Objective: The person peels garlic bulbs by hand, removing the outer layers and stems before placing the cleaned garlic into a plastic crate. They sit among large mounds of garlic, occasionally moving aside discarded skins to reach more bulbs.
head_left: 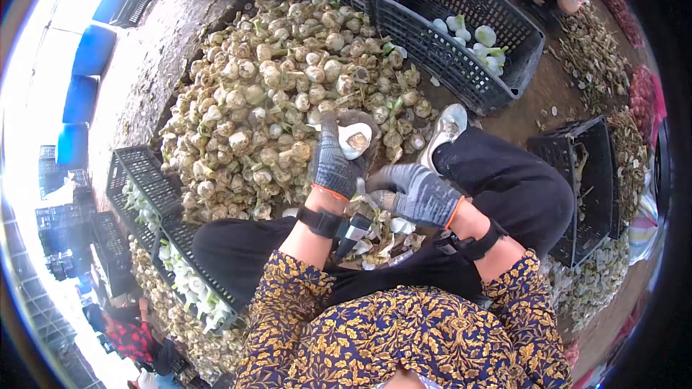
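Observation:
A grey knit glove covers my left hand (337,155), which is closed around a garlic bulb (357,145). The bulb is peeled white, and its brownish root end faces up. Just right of and below it is my gloved right hand (422,196), fingers curled and partly smeared by motion. Something small and pale shows by its fingertips, too blurred to name. Beyond both hands spreads a big heap of unpeeled garlic bulbs (267,94). Loose garlic skins (393,234) lie below the hands, between my legs.
A black crate (461,79) with several peeled bulbs (484,36) stands at upper right. Crates of white garlic (191,281) sit at left. Another black crate (587,194) is beside my right knee. At top right, a person's hand (569,3) is near garlic debris (595,50).

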A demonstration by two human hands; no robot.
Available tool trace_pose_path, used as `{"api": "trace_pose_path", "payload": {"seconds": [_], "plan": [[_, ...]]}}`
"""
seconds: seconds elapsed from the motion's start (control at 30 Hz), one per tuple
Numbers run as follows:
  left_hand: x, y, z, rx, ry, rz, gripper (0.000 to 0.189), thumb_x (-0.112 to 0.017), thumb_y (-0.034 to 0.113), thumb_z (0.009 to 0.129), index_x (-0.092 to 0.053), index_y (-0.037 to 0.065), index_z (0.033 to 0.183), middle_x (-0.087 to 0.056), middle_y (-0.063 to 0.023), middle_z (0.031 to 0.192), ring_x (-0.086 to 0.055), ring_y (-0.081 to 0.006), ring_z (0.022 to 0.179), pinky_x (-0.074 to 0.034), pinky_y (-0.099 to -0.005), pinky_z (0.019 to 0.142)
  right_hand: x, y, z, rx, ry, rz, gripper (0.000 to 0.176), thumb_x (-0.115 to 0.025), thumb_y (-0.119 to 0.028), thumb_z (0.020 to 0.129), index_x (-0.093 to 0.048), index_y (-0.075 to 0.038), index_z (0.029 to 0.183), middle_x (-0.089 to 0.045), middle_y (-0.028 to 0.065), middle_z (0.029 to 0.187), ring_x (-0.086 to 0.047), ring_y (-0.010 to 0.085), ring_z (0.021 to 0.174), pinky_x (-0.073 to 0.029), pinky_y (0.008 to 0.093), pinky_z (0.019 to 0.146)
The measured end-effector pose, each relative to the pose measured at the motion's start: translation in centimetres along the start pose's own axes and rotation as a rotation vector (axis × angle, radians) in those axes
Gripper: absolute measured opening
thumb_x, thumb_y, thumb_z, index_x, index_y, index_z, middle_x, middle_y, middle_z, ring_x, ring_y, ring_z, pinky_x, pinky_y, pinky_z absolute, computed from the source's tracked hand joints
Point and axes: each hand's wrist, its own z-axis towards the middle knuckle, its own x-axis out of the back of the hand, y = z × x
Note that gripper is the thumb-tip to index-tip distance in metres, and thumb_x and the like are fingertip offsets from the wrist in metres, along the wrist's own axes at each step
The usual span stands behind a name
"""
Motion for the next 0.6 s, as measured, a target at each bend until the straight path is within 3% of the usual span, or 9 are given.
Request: {"api": "trace_pose_path", "payload": {"seconds": [0.03,0.07,0.13,0.17,0.2,0.23,0.37,0.5,0.6], "plan": [[-0.7,0.1,-0.4,0.002,0.002,0.002,0.041,-0.043,0.045,0.086,-0.057,0.006,0.09,-0.062,-0.0079,0.084,-0.059,-0.0213,0.075,-0.049,-0.0328,0.067,-0.1,0.3,-0.1,0.064,-0.008,-0.249,0.025,-0.058,-0.028,0.078,-0.062,-0.004,0.083,-0.059,0.0197,0.077,-0.058,0.0283,0.07,-0.046,0.0336,0.064],[-1.5,0.1,-0.7,-0.03,0.11,0.032,0.042,-0.041,0.045,0.087,-0.057,0.006,0.089,-0.062,-0.0065,0.081,-0.059,-0.018,0.071,-0.048,-0.0292,0.064,0.0,0.3,0.0,0.061,-0.006,-0.248,0.025,-0.058,-0.028,0.078,-0.062,-0.004,0.083,-0.059,0.0197,0.077,-0.058,0.0283,0.07,-0.046,0.0336,0.064],[-1.4,-0.4,-0.2,-0.058,0.211,0.059,0.043,-0.039,0.045,0.088,-0.058,0.006,0.087,-0.061,-0.0051,0.078,-0.058,-0.0147,0.067,-0.048,-0.0256,0.061,0.7,-0.8,0.9,-0.329,0.118,0.114,0.033,-0.058,-0.034,0.078,-0.061,-0.001,0.083,-0.058,0.0217,0.075,-0.059,0.0279,0.069,-0.046,0.0332,0.063],[0.0,-1.0,0.7,-0.223,0.099,0.342,0.043,-0.039,0.044,0.088,-0.059,0.006,0.087,-0.061,-0.0049,0.077,-0.058,-0.0136,0.067,-0.047,-0.0249,0.06,1.2,-0.5,1.3,-0.408,0.176,0.113,0.039,-0.059,-0.036,0.078,-0.059,0.002,0.085,-0.059,0.018,0.072,-0.059,0.0233,0.066,-0.046,0.0316,0.061],[-0.4,-0.9,0.6,-0.389,-0.019,0.622,0.043,-0.039,0.043,0.088,-0.059,0.006,0.087,-0.062,-0.0046,0.077,-0.057,-0.0124,0.066,-0.046,-0.0242,0.058,0.9,-0.5,1.8,-0.433,0.26,0.464,0.043,-0.061,-0.037,0.077,-0.055,0.003,0.09,-0.06,0.0118,0.076,-0.058,0.0165,0.065,-0.047,0.029,0.06],[-0.8,-1.0,0.1,-0.185,0.1,0.431,0.045,-0.039,0.044,0.088,-0.06,0.005,0.087,-0.061,-0.0042,0.078,-0.056,-0.011,0.065,-0.044,-0.0232,0.057,1.2,-0.8,1.8,-0.467,0.288,0.562,0.042,-0.062,-0.035,0.077,-0.053,0.003,0.092,-0.059,0.0094,0.08,-0.056,0.0141,0.068,-0.047,0.0279,0.06],[-1.7,-2.0,-0.1,-0.243,0.123,0.555,0.047,-0.035,0.046,0.089,-0.057,0.004,0.09,-0.061,-0.0067,0.076,-0.058,-0.0145,0.067,-0.048,-0.025,0.06,1.3,-0.8,1.8,-0.435,0.315,0.766,0.037,-0.066,-0.026,0.076,-0.051,0.002,0.095,-0.058,0.008,0.086,-0.054,0.011,0.074,-0.047,0.0256,0.062],[-2.0,-1.9,0.0,-0.139,0.148,0.441,0.047,-0.035,0.046,0.089,-0.056,0.004,0.089,-0.061,-0.0077,0.077,-0.059,-0.0167,0.068,-0.048,-0.0268,0.061,1.1,0.6,1.5,-0.372,0.309,0.707,0.03,-0.064,-0.021,0.077,-0.051,0.001,0.093,-0.058,0.0074,0.084,-0.054,0.0107,0.076,-0.047,0.0254,0.063],[-1.9,-2.0,-0.3,0.07,0.053,0.12,0.047,-0.036,0.047,0.088,-0.056,0.004,0.089,-0.061,-0.0095,0.078,-0.059,-0.0199,0.069,-0.049,-0.0299,0.063,1.3,0.2,1.2,-0.295,0.286,0.537,0.019,-0.059,-0.013,0.078,-0.051,0.001,0.088,-0.058,0.0069,0.079,-0.054,0.0111,0.07,-0.047,0.0255,0.06]]}}
